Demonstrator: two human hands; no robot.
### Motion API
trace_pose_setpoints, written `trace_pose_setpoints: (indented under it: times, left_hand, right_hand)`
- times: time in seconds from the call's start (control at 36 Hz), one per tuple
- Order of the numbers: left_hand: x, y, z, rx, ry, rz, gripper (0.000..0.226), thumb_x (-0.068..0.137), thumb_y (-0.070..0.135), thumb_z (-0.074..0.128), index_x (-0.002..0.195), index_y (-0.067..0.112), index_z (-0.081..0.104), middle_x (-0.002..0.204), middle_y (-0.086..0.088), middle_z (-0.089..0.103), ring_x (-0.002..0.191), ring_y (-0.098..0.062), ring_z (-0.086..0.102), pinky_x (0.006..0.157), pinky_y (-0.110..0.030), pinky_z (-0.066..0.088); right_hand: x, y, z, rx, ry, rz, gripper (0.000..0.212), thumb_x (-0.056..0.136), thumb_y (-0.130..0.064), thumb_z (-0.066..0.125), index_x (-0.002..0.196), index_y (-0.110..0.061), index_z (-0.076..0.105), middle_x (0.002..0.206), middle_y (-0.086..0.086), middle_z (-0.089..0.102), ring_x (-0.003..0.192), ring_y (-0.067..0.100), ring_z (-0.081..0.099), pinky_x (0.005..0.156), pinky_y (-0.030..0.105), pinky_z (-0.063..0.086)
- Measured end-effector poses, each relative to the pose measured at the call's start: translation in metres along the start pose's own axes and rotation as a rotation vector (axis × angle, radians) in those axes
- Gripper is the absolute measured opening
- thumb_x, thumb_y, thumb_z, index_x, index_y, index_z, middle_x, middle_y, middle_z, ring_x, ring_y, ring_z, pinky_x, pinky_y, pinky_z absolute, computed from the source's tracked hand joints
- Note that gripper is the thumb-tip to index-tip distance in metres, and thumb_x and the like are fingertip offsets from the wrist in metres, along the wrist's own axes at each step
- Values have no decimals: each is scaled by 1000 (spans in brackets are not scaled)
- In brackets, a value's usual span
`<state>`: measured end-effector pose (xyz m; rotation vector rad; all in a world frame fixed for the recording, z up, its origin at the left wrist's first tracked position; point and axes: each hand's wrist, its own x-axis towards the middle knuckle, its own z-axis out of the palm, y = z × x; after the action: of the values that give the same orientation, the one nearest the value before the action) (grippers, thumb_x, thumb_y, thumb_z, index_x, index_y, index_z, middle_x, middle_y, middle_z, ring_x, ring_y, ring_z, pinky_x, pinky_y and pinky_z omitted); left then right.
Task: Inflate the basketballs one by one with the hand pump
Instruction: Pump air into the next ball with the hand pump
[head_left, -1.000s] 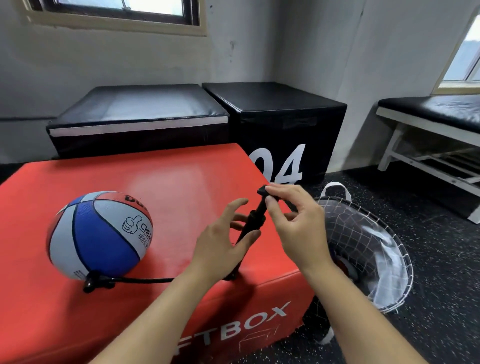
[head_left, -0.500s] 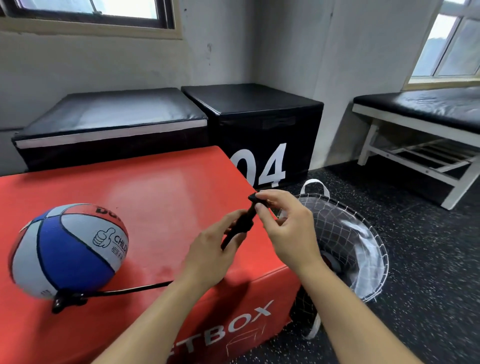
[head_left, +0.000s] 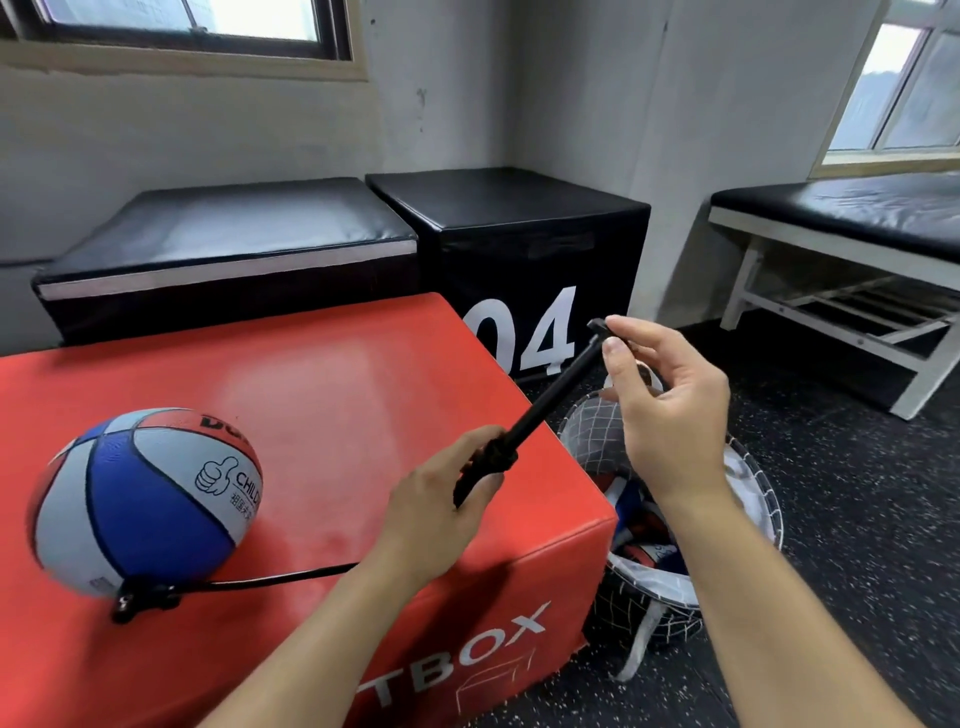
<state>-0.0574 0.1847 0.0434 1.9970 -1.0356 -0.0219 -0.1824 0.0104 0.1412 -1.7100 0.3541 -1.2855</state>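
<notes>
A red, white and blue basketball (head_left: 143, 501) lies on the left of the red soft box (head_left: 332, 395). A black hose (head_left: 275, 577) runs from a fitting at the ball's lower side to a black hand pump (head_left: 540, 410). My left hand (head_left: 431, 506) grips the pump's barrel above the box's right end. My right hand (head_left: 660, 410) pinches the pump's handle, and the rod between the two hands is drawn out, slanting up to the right.
A mesh basket (head_left: 753, 499) with more balls stands on the dark floor right of the red box. Two black padded boxes (head_left: 498, 208) sit behind it against the wall. A white-framed bench (head_left: 841, 208) is at the far right.
My right hand has pulled the pump handle up and to the right, extending the rod. My left hand kept its hold on the barrel. The camera view shifted slightly.
</notes>
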Motion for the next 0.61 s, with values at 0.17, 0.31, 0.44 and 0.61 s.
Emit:
trace_pose_setpoints:
  times: [0.17, 0.31, 0.44, 0.61]
  left_hand:
    - [-4, -3, -15, -51, 25, -9, 68, 93, 42, 75, 149, 57, 40, 117, 30, 68, 111, 7, 64, 101, -41, 54]
    - [-7, -8, -25, -56, 40, 6, 70, 93, 47, 74, 152, 55, 37, 118, 32, 66, 110, 7, 65, 100, -43, 54]
    - [-10, -15, -33, -50, 58, 1, 69, 93, 55, 71, 152, 56, 36, 121, 24, 67, 109, 2, 66, 92, -41, 57]
    - [-13, -23, -40, -44, 81, -9, 68, 92, 54, 72, 151, 56, 38, 119, 24, 68, 107, 3, 66, 90, -37, 58]
  right_hand:
    - [-6, -8, 18, -3, -30, -57, 17, 102, -16, 69, 113, -26, 77, 114, -8, 74, 106, 17, 71, 76, 49, 64]
    - [-15, -7, 34, -7, -101, -53, 16, 102, -15, 69, 113, -22, 78, 115, -10, 74, 113, 16, 70, 79, 46, 64]
    - [-27, 1, 46, -35, -173, -44, 18, 102, -17, 69, 114, -25, 78, 118, -12, 73, 114, 14, 70, 76, 47, 64]
    - [-41, 12, 56, -71, -236, -40, 18, 100, -13, 71, 114, -21, 79, 117, -12, 73, 112, 13, 70, 69, 42, 63]
